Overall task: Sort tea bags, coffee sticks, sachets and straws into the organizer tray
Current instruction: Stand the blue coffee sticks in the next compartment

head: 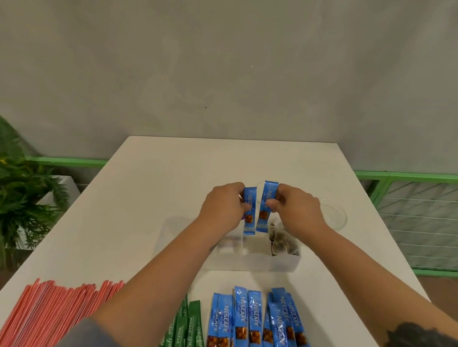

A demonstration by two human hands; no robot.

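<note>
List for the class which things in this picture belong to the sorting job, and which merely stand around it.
Job:
clear plastic organizer tray
blue coffee sticks on the table
blue coffee stick in the left hand
blue coffee stick in the right hand
green sachets
red-striped straws
tea bags in the tray

Around:
green fern plant
green railing
white table

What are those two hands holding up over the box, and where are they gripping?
Each holds one blue Nescafe coffee stick upright: the left hand pinches its stick near the upper half, the right hand likewise.
</note>
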